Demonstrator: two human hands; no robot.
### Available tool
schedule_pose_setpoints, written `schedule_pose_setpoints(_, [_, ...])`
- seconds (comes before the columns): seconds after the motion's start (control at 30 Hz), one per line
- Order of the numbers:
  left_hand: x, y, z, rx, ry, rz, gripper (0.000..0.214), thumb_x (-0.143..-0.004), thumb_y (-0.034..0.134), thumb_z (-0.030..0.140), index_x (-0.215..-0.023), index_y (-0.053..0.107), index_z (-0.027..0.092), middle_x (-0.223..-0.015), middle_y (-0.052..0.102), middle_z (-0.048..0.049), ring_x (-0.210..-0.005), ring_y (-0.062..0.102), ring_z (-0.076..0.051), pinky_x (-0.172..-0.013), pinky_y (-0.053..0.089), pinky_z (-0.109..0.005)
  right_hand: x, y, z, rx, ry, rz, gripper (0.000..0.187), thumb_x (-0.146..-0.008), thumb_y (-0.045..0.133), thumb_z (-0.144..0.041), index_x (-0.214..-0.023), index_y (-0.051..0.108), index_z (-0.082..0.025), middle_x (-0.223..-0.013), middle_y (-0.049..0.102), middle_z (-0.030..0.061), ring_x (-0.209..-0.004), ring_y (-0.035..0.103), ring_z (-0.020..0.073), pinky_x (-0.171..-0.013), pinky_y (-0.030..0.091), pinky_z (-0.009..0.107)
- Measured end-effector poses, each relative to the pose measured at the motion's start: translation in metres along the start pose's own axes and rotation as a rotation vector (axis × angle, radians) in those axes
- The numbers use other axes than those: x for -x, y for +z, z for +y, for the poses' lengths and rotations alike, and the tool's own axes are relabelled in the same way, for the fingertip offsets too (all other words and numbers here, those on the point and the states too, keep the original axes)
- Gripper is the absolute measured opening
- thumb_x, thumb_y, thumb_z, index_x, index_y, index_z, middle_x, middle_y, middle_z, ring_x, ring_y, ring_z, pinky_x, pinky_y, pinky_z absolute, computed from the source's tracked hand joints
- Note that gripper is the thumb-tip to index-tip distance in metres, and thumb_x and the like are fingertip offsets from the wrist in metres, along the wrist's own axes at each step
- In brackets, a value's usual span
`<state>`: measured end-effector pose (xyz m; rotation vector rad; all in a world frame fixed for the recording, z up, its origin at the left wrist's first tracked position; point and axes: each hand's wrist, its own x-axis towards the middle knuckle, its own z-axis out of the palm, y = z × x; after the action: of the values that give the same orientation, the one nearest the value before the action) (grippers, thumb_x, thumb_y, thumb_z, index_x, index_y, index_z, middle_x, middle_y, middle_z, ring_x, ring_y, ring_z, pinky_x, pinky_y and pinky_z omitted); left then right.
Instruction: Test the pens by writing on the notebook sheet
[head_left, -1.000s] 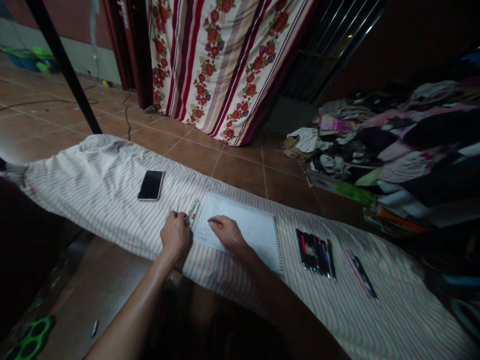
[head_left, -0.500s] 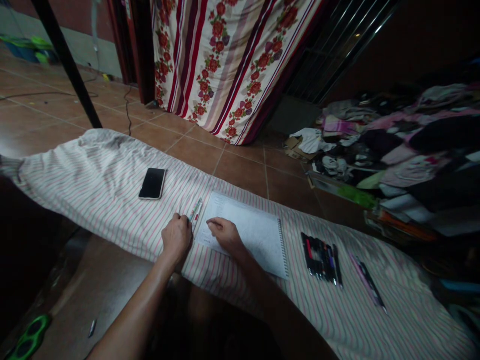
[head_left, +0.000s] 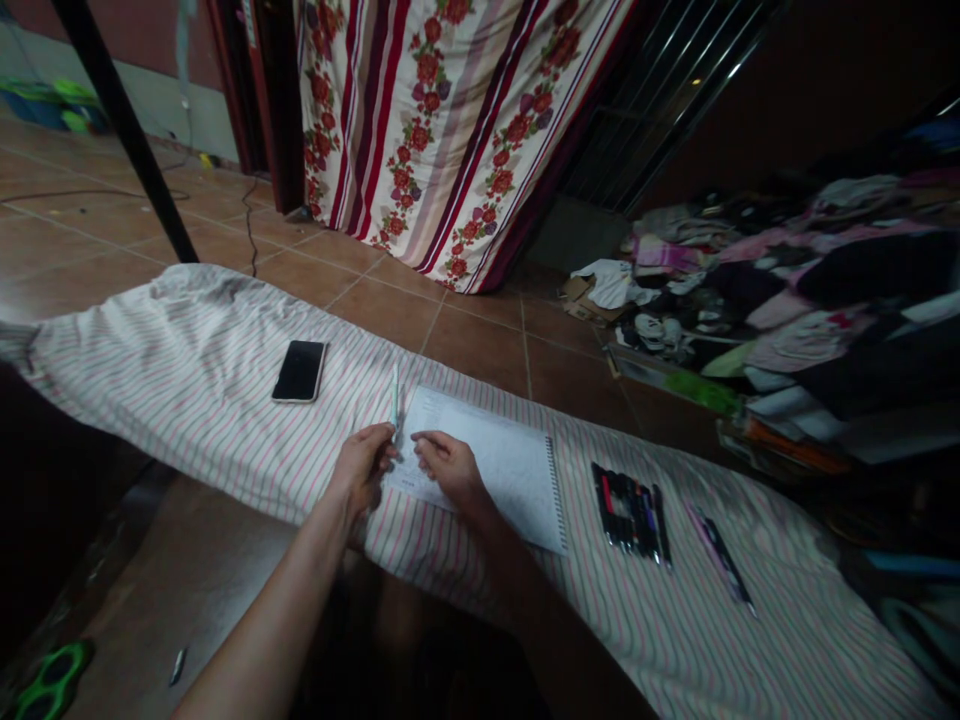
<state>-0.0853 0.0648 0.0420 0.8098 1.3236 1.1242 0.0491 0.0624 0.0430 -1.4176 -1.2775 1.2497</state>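
My left hand (head_left: 364, 465) pinches a pale, slim pen (head_left: 395, 392) that points up and away from its fingertips, beside the left edge of a spiral notebook (head_left: 506, 470). My right hand (head_left: 451, 468) is over the notebook's left part, its fingers curled together. Whatever those fingers may hold is hidden. Faint marks show on the white page, too blurred to read. The notebook's wire binding faces right.
A phone (head_left: 299, 371) lies left on the striped cloth (head_left: 202, 400). Right of the notebook is a row of several pens (head_left: 631, 515), then more pens (head_left: 721, 558). Beyond are a floral curtain (head_left: 427, 130) and piled clothes (head_left: 795, 270).
My left hand has turned and lifted a pale pen from beside the notebook. My right hand stays over the page, its fingers slightly shifted. The whole view has moved slightly.
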Motion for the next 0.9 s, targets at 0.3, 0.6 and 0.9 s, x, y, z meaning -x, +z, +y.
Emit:
schedule_pose_setpoints(0.3, [0.019,0.025,0.005,0.271,-0.022,-0.152,0.028,-0.056,0.067,0.036,-0.068,0.054,0.015,-0.065,0.056,0.0023,-0.049,0.052,-0.006,-0.041,0.029,-0.017,0.023,-0.008,-0.012,-0.215,-0.009,0.078,0.035,-0.057,0.067,-0.040,-0.082,0.060,-0.017,-0.060,0.061,-0.0005,-0.052,0.054,0.0106,-0.046,0.039,0.021])
schedule_pose_setpoints(0.6, [0.038,0.055,-0.002,-0.050,0.156,-0.231,0.030,-0.070,0.057,0.043,-0.061,0.059,0.015,-0.052,0.050,0.0022,-0.046,0.045,-0.009,-0.045,0.032,-0.021,0.037,-0.039,-0.008,-0.239,-0.054,0.293,0.032,-0.059,0.069,-0.039,-0.080,0.065,-0.016,-0.058,0.060,-0.0004,-0.054,0.053,0.0118,-0.051,0.042,0.025])
schedule_pose_setpoints(0.9, [0.060,0.063,0.004,-0.818,0.808,-0.209,0.028,-0.084,0.048,0.030,-0.108,0.062,0.024,-0.116,0.057,-0.0070,-0.113,0.043,-0.023,-0.097,0.033,-0.038,0.060,-0.089,0.007,-0.158,-0.085,0.370,0.029,-0.062,0.066,-0.035,-0.085,0.068,-0.018,-0.062,0.061,0.0005,-0.059,0.055,0.0127,-0.052,0.041,0.024])
